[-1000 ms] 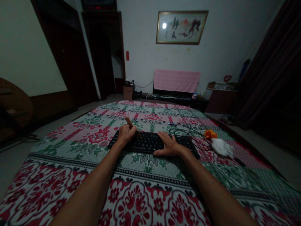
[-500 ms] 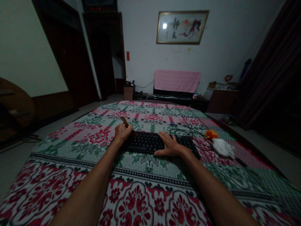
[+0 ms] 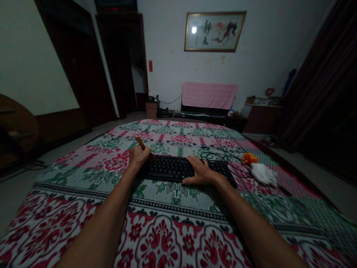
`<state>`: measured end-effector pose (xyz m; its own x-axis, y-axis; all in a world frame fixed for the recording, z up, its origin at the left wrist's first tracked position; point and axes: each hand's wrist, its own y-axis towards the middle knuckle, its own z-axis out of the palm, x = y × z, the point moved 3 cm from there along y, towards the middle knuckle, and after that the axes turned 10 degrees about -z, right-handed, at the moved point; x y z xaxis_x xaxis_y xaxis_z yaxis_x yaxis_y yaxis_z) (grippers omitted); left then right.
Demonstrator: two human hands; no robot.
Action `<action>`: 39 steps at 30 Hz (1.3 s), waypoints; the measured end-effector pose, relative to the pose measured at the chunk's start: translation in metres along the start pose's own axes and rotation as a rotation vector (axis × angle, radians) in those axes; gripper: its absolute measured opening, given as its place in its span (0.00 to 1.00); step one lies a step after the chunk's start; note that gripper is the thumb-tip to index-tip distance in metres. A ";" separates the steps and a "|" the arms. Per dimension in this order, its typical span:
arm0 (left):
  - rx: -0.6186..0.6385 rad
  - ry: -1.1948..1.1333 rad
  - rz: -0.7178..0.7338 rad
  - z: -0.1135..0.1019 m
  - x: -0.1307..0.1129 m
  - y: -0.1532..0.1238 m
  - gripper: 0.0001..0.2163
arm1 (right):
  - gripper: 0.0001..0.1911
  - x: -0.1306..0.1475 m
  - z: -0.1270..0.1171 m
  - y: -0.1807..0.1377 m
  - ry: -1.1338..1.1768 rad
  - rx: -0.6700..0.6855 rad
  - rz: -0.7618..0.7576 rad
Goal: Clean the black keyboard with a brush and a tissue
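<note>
The left hand [image 3: 138,157] grips a slim stick [image 3: 141,143] at an oblong keyboard [image 3: 170,169].

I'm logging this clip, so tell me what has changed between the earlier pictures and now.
The left hand, holding the brown stick, has moved left along the keyboard. Nothing was taken hold of or let go. The keyboard stayed put, as did the right hand spread on it, the orange item and the white bundle.
</note>
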<state>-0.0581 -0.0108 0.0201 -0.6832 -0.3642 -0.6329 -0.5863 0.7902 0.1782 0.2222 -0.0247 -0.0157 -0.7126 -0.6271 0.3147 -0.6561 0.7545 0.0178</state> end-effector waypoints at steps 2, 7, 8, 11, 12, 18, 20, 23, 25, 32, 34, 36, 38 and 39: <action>-0.037 0.027 -0.012 -0.004 0.000 0.001 0.16 | 0.61 0.001 0.000 0.000 0.005 0.010 0.003; 0.009 0.024 -0.014 -0.005 -0.003 0.000 0.16 | 0.61 0.000 0.000 0.000 -0.002 -0.003 0.009; 0.003 0.031 0.000 -0.004 -0.003 0.000 0.16 | 0.61 0.000 0.000 0.000 -0.002 -0.003 0.010; -0.076 0.040 0.034 -0.005 -0.003 0.000 0.16 | 0.61 0.000 0.000 0.000 -0.004 0.018 0.026; -0.098 0.026 0.033 -0.005 -0.003 0.000 0.16 | 0.61 0.001 0.000 0.000 -0.005 0.025 0.032; 0.169 -0.325 0.072 0.024 -0.016 -0.014 0.18 | 0.61 0.002 -0.001 -0.001 -0.001 0.014 0.025; 0.243 -0.461 0.163 0.038 -0.023 -0.023 0.17 | 0.61 0.001 0.000 0.000 0.002 0.002 0.020; 0.335 -0.604 0.217 0.054 -0.030 -0.035 0.18 | 0.61 -0.001 0.001 0.000 0.004 -0.004 0.006; 0.360 -0.612 0.237 0.059 -0.032 -0.040 0.17 | 0.61 -0.001 0.001 0.000 0.005 -0.003 -0.006; 0.205 -0.280 0.178 0.040 -0.031 -0.035 0.15 | 0.62 0.000 0.001 0.000 0.000 -0.006 0.000; 0.155 -0.243 0.133 0.034 -0.030 -0.032 0.15 | 0.62 0.000 0.002 0.001 -0.002 -0.006 -0.003; 0.158 -0.251 0.120 0.032 -0.030 -0.031 0.15 | 0.62 -0.001 0.002 0.001 -0.005 -0.008 -0.002; 0.203 -0.273 0.151 0.034 -0.031 -0.032 0.16 | 0.62 -0.002 0.002 0.001 -0.008 -0.010 0.005; 0.221 -0.270 0.165 0.035 -0.031 -0.033 0.16 | 0.62 -0.002 0.003 0.001 -0.009 -0.008 0.009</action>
<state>-0.0024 -0.0080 0.0079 -0.6043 -0.1036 -0.7900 -0.3495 0.9255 0.1460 0.2225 -0.0230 -0.0189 -0.7203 -0.6222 0.3067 -0.6479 0.7614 0.0231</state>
